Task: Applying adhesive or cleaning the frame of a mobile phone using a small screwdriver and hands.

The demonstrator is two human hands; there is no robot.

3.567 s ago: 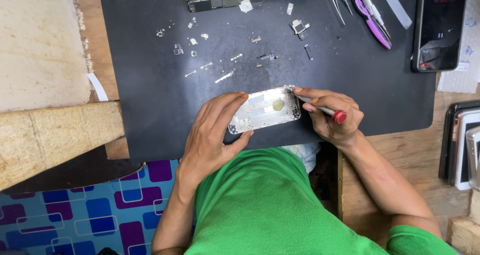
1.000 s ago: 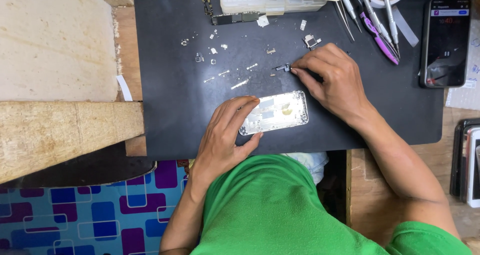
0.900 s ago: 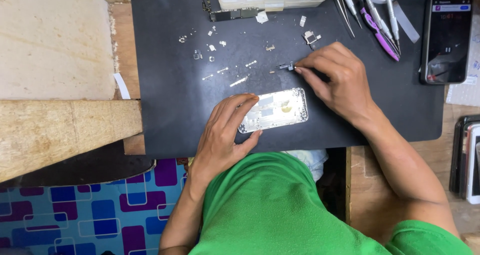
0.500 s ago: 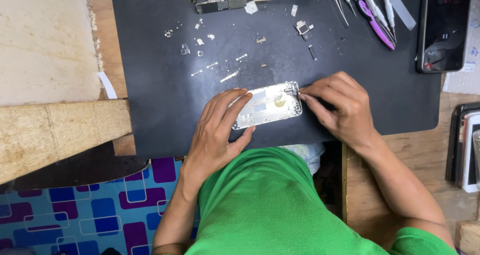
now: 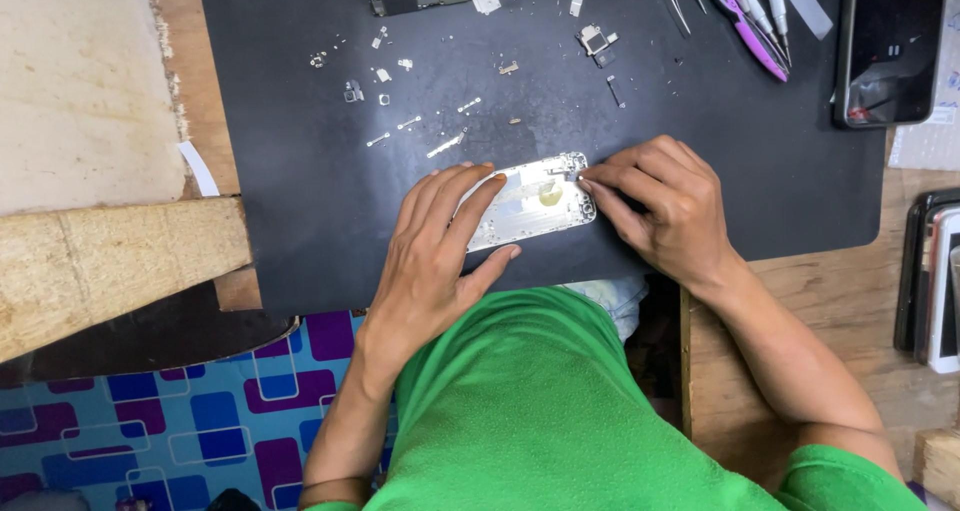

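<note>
Here, from the head view, we judge the strip-down well advanced: loose screws and brackets lie scattered on the black mat covering the counter, and the silver phone shell lies near its front edge, gutted, pale metal inside. Our left hand presses it flat, fingers spread; our right hand pinches at its top corner, holding what we cannot tell.
</note>
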